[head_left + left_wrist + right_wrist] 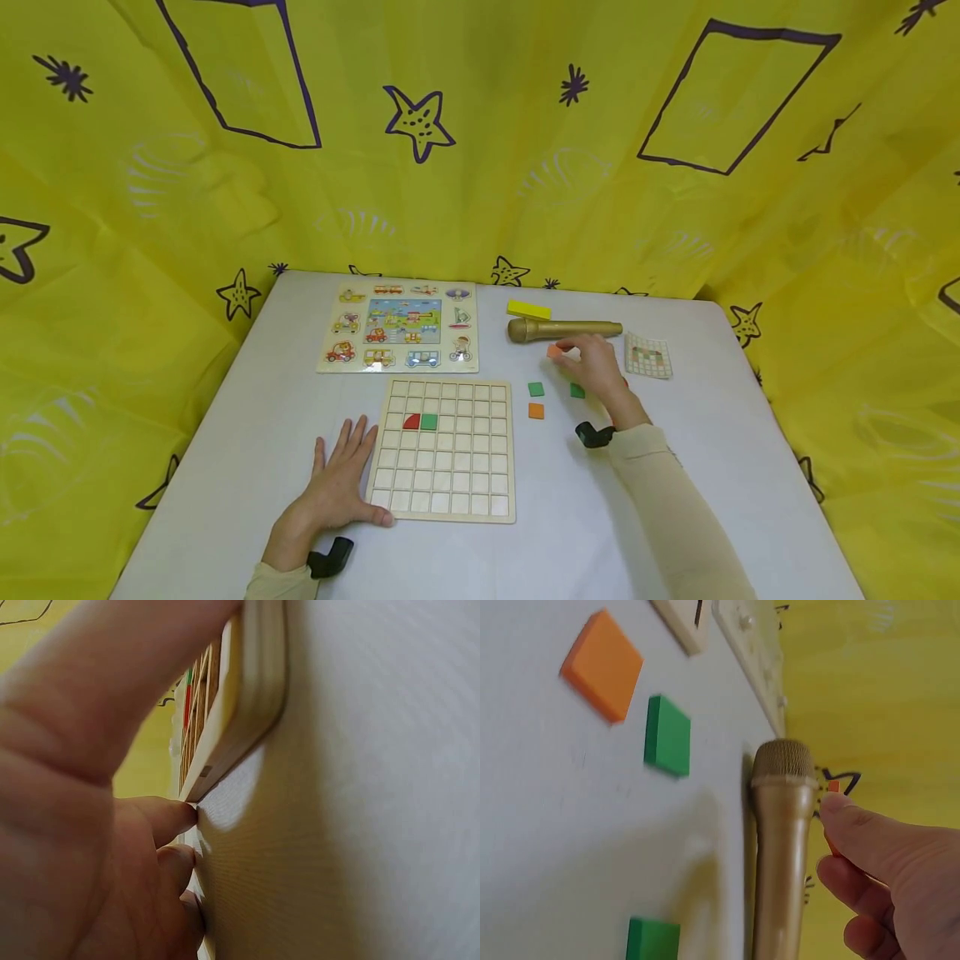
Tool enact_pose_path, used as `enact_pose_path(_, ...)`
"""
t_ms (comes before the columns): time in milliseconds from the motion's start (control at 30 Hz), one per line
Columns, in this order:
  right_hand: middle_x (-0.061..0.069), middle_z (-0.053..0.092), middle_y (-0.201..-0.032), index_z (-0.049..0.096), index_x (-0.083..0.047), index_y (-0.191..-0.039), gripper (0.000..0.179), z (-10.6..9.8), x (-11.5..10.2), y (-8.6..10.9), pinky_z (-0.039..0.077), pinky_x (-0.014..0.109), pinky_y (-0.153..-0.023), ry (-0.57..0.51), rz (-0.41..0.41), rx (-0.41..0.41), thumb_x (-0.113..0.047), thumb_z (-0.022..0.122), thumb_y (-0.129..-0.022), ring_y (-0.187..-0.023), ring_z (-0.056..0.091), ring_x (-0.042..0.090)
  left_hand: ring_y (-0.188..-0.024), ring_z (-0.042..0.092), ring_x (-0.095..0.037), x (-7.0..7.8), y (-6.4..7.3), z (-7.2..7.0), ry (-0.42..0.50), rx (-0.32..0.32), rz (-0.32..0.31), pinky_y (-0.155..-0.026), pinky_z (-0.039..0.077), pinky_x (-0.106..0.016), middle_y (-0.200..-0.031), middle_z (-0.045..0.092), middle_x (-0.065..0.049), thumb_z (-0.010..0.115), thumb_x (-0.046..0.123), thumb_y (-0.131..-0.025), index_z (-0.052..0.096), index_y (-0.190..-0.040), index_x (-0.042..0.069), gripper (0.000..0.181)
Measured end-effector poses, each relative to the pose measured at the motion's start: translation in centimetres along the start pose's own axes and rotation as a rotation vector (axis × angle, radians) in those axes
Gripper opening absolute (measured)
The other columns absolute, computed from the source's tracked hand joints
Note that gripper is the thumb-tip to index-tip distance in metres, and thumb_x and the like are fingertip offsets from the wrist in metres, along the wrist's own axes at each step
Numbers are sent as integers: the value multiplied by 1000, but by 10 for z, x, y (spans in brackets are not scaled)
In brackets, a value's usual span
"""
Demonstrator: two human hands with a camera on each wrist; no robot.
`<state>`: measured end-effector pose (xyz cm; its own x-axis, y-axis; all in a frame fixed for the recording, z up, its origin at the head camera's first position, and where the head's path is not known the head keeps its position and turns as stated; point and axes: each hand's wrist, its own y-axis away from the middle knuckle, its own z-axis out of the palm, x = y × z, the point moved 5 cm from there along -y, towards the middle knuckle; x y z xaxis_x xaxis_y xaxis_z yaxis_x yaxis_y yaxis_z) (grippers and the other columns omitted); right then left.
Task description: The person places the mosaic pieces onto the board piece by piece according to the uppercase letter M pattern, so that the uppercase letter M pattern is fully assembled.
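Right hand (596,367) pinches an orange tile (554,352) beside the microphone (564,330); left hand (341,479) lies spread, touching the grid board (446,448).

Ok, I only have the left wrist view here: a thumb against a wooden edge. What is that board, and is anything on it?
Observer: It is a wooden grid board. The left hand lies flat on the table beside it, thumb against its near left corner.
Operator: Any pieces in it?
Observer: Two, side by side: a red piece and a green piece.
Operator: And the other hand?
Observer: The right hand pinches an orange tile just in front of a gold microphone.
Operator: Other loose tiles?
Observer: Two green tiles and an orange square lie right of the board.
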<state>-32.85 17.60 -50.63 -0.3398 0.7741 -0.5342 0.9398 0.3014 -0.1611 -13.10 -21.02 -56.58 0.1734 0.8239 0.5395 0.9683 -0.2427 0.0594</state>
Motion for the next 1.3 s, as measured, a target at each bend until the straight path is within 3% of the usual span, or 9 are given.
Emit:
enact_pose_path(133, 13, 71, -104, 73, 0, -105, 25, 4, -14, -1, 37, 51, -88, -28, -54, 26, -17, 77, -86, -97, 57, 37, -144, 0, -44, 0, 0, 0, -11, -15, -9, -104, -11, -68, -158, 11, -26, 81, 75, -44, 25, -151, -4, 144)
enact_pose_path(333, 12, 71, -103, 73, -1, -103, 25, 11, -34, -1, 40, 47, -84, -72, -71, 29, -18, 77, -86, -96, 58, 37, -145, 0, -43, 1, -1, -1, -14, -33, -21, -105, -11, -68, -159, 10, -25, 82, 74, -45, 25, -152, -3, 144)
enact_pose_path(600, 8, 69, -102, 74, -3, -104, 25, 35, -65, 5, 44, 41, -81, -117, -49, -39, -20, 77, -86, -98, 56, 33, -144, 0, -44, 3, -1, -3, -24, -39, -29, -104, -10, -69, -159, 11, -25, 80, 76, -45, 25, -152, -3, 144)
enact_pose_path(867, -1, 70, -96, 75, -8, -101, 22, 68, -95, 15, 42, 34, -75, -143, -102, -109, -22, 79, -85, -86, 53, 22, -144, 0, -44, 2, 1, -2, -8, -22, -16, -105, -11, -68, -158, 11, -25, 82, 73, -44, 25, -151, -4, 144)
enact_pose_path(1067, -1, 70, -96, 75, -8, -103, 24, 87, -113, 22, 44, 34, -77, -146, -178, -160, -23, 79, -85, -87, 54, 20, -145, -1, -42, 1, 0, -1, -8, -41, -32, -105, -12, -67, -159, 10, -23, 81, 75, -44, 24, -152, -3, 145)
enact_pose_path(1300, -6, 69, -96, 75, -10, -105, 28, 105, -126, 28, 42, 32, -78, -145, -187, -214, -29, 78, -85, -87, 51, 14, -145, -1, -43, 2, -1, -1, -11, -44, -38, -105, -11, -67, -159, 10, -23, 81, 75, -44, 24, -152, -2, 145)
